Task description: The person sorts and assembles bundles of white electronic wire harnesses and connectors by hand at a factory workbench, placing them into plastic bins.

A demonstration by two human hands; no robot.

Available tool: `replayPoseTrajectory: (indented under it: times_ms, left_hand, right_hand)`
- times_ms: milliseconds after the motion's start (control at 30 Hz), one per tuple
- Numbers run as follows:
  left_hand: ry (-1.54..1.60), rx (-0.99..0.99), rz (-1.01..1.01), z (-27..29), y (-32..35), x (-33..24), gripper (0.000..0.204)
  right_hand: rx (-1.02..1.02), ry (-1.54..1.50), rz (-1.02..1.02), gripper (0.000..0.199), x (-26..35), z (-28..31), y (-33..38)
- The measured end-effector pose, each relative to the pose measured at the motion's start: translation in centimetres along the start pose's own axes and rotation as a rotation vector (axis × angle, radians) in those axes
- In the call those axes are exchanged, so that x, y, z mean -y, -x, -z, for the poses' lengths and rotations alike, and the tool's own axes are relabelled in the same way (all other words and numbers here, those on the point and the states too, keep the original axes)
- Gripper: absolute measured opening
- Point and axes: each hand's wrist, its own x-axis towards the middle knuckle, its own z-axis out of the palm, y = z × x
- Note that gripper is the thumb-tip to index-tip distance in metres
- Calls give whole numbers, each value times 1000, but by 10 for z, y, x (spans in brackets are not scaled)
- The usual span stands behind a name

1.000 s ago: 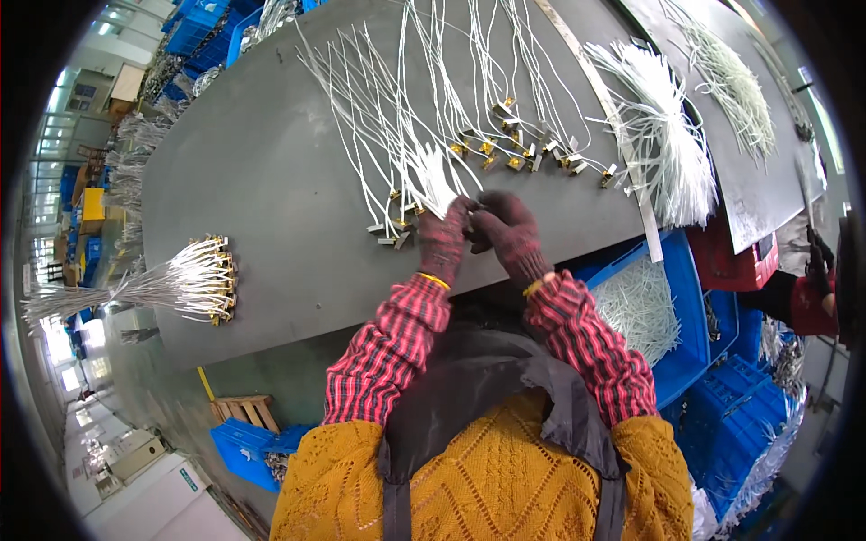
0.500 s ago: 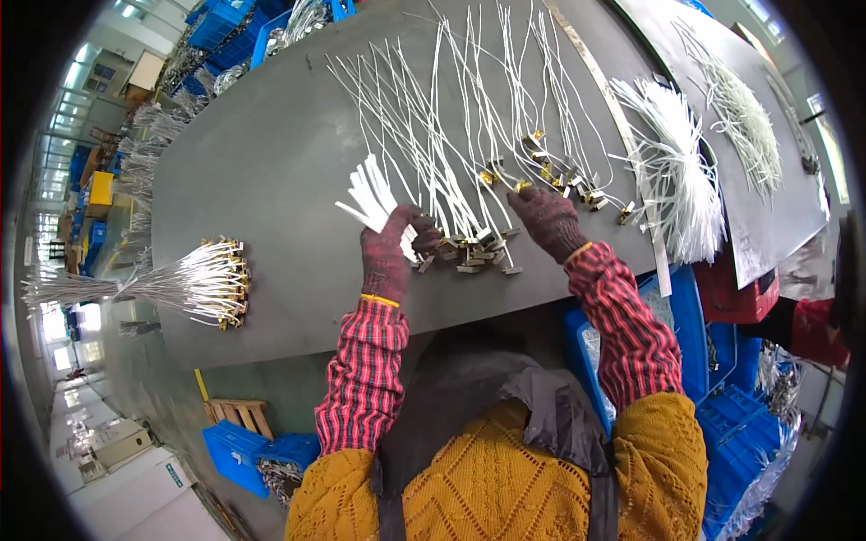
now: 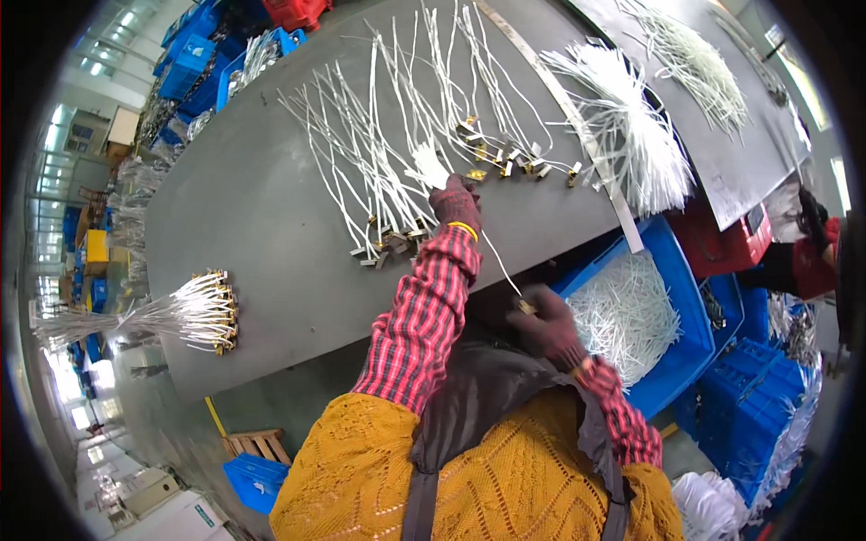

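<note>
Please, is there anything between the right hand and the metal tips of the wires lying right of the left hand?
Nothing visible blocks it. Only the tabletop and its near edge lie between the right hand and those metal tips. The left hand, holding white pieces, is left of this path.

A head-worn fisheye faces the hands [image 3: 456,200] below.

I have the left arm [image 3: 424,311] stretched forward, the left hand [image 3: 456,200] closed with its fingers [image 3: 465,185] curled. I hold the right arm [image 3: 622,413] lower and nearer, the right hand [image 3: 548,326] blurred, pointing forward and leftward.
</note>
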Motion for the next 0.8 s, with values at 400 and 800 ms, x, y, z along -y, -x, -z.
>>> replayPoseTrajectory:
  times_ms: [400,800]
  left_hand:
    - [307,483,60,8,-20,6,26]
    - [154,434,-99,32,19,-33,30]
  right_hand:
    - [-676,39,-759,15,-183,186,293]
    - [-556,-97,-765,23,-165,181,269]
